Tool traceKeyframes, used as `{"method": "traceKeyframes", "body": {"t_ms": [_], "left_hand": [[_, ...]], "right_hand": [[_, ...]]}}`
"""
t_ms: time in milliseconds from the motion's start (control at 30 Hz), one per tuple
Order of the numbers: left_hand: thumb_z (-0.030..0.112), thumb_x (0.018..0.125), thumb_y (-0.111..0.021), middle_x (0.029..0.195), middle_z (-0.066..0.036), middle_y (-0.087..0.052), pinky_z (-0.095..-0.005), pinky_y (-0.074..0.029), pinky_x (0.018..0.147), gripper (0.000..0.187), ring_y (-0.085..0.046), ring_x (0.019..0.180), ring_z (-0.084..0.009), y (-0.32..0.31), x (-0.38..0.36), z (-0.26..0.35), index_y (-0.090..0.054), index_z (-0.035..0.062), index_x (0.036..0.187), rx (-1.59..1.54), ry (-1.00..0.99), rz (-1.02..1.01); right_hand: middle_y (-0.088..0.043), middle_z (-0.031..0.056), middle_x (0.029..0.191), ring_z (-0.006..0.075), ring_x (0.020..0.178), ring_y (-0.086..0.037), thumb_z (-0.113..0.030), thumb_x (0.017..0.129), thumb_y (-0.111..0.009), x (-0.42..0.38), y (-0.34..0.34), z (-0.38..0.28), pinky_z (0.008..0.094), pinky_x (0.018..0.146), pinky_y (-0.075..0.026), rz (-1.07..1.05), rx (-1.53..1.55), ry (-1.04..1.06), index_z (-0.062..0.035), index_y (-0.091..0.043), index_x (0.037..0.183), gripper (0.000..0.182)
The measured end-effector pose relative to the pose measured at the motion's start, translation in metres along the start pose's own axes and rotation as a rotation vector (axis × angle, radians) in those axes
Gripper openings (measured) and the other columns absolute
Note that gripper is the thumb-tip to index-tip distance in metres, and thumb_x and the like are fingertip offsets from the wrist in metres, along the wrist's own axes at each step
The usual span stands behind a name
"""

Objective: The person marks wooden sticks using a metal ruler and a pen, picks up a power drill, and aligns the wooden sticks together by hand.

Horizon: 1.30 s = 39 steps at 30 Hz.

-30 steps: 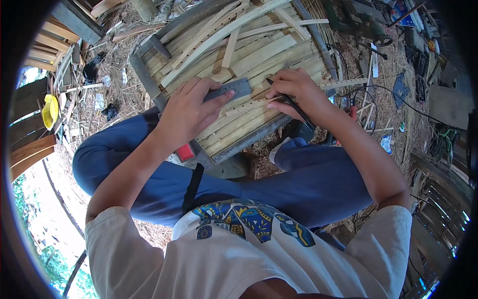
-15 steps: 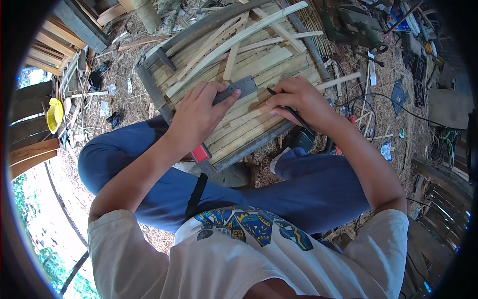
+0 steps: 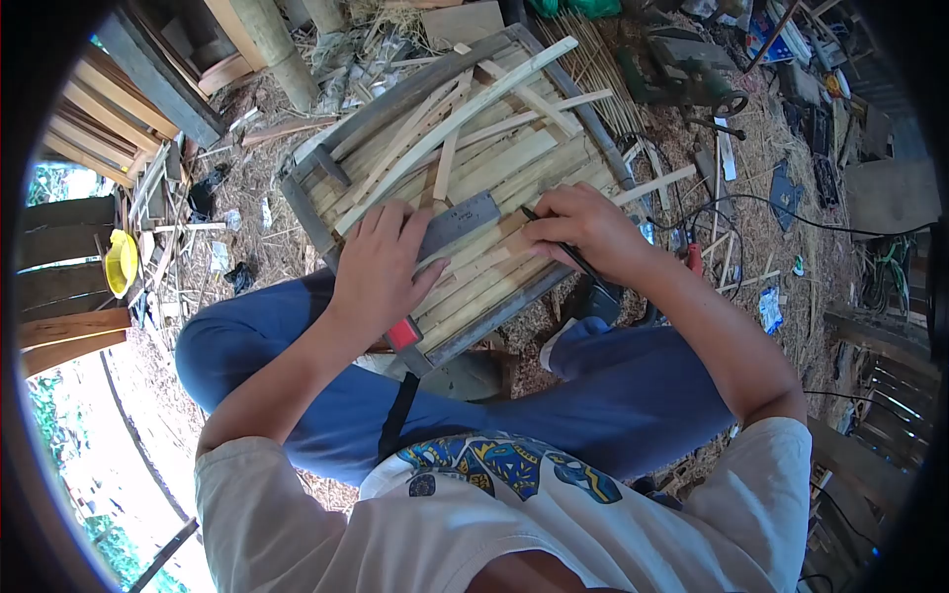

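My left hand [image 3: 381, 262] lies with its fingers stretched out against the left end of a flat grey bar [image 3: 461, 224] that has small dark markings. Its thumb is apart from the bar, beside the bar's lower edge. The bar rests on the slats of a low wooden workbench [image 3: 534, 188]. Pinched in my right hand [image 3: 591, 234] is a black pen [image 3: 577, 259], its tip pointing up and left, close to the bar's right end. A pale wooden strip [image 3: 514, 240] runs under the right hand.
Several loose wooden strips [image 3: 465, 117] lie across the bench's far side. A red object [image 3: 402, 333] sits at its near left corner. Shavings cover the ground, with a black cable [image 3: 781, 201] to the right. A yellow hard-shell item [image 3: 121, 264] is at far left.
My left thumb has come off the grey bar and the hand's fingers have straightened. The right hand still holds the pen near the bar's end. The camera view has shifted slightly.
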<state>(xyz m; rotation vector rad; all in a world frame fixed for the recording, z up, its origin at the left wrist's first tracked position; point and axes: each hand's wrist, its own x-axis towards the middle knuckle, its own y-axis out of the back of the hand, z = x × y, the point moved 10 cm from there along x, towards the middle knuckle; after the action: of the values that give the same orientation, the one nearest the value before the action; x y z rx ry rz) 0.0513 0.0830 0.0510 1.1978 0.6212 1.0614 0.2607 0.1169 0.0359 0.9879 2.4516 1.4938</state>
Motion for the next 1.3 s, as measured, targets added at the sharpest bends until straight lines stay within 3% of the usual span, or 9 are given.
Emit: {"method": "traceKeyframes", "body": {"t_ms": [267,467,567,767,800,900,1067,1200,1300], "left_hand": [[0.029,0.087,-0.09,0.118,-0.014,-0.065,-0.0488,-0.06,0.092,0.051,-0.071,0.11,-0.0365,-0.01,-0.015,-0.025,-0.065,0.0061,0.126,0.026,0.078,-0.028],[0.031,0.089,-0.085,0.108,-0.013,-0.072,-0.0491,-0.065,0.077,0.051,-0.078,0.091,-0.0369,0.004,-0.013,-0.035,-0.064,0.0111,0.131,-0.043,0.094,-0.072],[0.029,0.091,-0.082,0.104,-0.015,-0.077,-0.0499,-0.066,0.073,0.057,-0.079,0.086,-0.0387,-0.003,-0.015,-0.04,-0.062,0.0135,0.143,-0.07,0.091,-0.116],[0.026,0.095,-0.079,0.109,-0.019,-0.08,-0.0527,-0.066,0.075,0.084,-0.079,0.087,-0.0419,0.054,0.01,-0.041,-0.044,0.0166,0.17,-0.066,0.023,0.027],[0.026,0.099,-0.076,0.12,-0.025,-0.078,-0.0542,-0.065,0.082,0.088,-0.079,0.095,-0.0451,0.067,0.019,-0.046,-0.035,0.0162,0.176,-0.069,0.05,0.023],[0.025,0.102,-0.072,0.13,-0.03,-0.074,-0.0556,-0.064,0.087,0.088,-0.077,0.103,-0.048,0.081,0.052,-0.064,-0.028,0.0135,0.178,-0.02,-0.008,0.071],[0.028,0.111,-0.062,0.14,-0.031,-0.069,-0.0543,-0.06,0.101,0.079,-0.074,0.116,-0.0478,0.042,0.103,-0.092,-0.024,0.0056,0.177,0.098,0.088,-0.282],[0.028,0.11,-0.063,0.14,-0.029,-0.068,-0.0546,-0.06,0.1,0.081,-0.074,0.116,-0.0464,0.024,0.116,-0.101,-0.023,0.0067,0.177,0.079,0.036,-0.216],[0.026,0.108,-0.064,0.136,-0.027,-0.068,-0.0538,-0.061,0.097,0.082,-0.074,0.112,-0.0445,0.021,0.117,-0.096,-0.025,0.0076,0.178,0.106,0.003,-0.205]], "right_hand": [[-0.071,0.0091,0.11,0.0332,0.105,-0.069,-0.024,0.084,-0.094,0.002,-0.004,0.001,0.0454,0.096,-0.05,-0.041,-0.01,-0.012,-0.0127,-0.081,0.114,0.035],[-0.071,0.0101,0.114,0.0344,0.107,-0.068,-0.025,0.084,-0.094,0.003,-0.003,0.005,0.0459,0.097,-0.05,-0.079,-0.019,-0.018,-0.0133,-0.082,0.116,0.036],[-0.073,0.0106,0.115,0.0353,0.105,-0.068,-0.025,0.084,-0.095,0.006,-0.004,0.004,0.0462,0.096,-0.052,-0.078,-0.006,-0.032,-0.0132,-0.083,0.113,0.033],[-0.07,0.008,0.109,0.0319,0.103,-0.068,-0.021,0.086,-0.094,0.011,-0.005,0.0,0.0455,0.095,-0.052,-0.081,-0.036,0.037,-0.0138,-0.083,0.11,0.028],[-0.07,0.0075,0.108,0.0313,0.103,-0.068,-0.02,0.086,-0.093,0.013,-0.005,-0.002,0.0455,0.094,-0.052,-0.079,-0.046,0.069,-0.014,-0.083,0.11,0.027],[-0.068,0.0062,0.105,0.0302,0.102,-0.068,-0.02,0.087,-0.092,0.015,-0.008,-0.004,0.0463,0.094,-0.052,-0.026,-0.027,0.103,-0.0152,-0.083,0.11,0.025],[-0.069,0.0059,0.107,0.0296,0.103,-0.069,-0.022,0.087,-0.092,0.018,-0.011,-0.019,0.0452,0.097,-0.052,0.047,-0.034,0.141,-0.0153,-0.083,0.113,0.029],[-0.071,0.0071,0.109,0.0303,0.105,-0.069,-0.025,0.086,-0.093,0.015,-0.006,-0.012,0.0445,0.099,-0.052,0.066,-0.021,0.095,-0.0132,-0.08,0.122,0.04],[-0.074,0.0093,0.111,0.0331,0.107,-0.069,-0.021,0.095,-0.086,0.009,-0.002,0.001,0.0467,0.1,-0.052,0.048,0.036,0.007,-0.0108,-0.077,0.124,0.031]]}}
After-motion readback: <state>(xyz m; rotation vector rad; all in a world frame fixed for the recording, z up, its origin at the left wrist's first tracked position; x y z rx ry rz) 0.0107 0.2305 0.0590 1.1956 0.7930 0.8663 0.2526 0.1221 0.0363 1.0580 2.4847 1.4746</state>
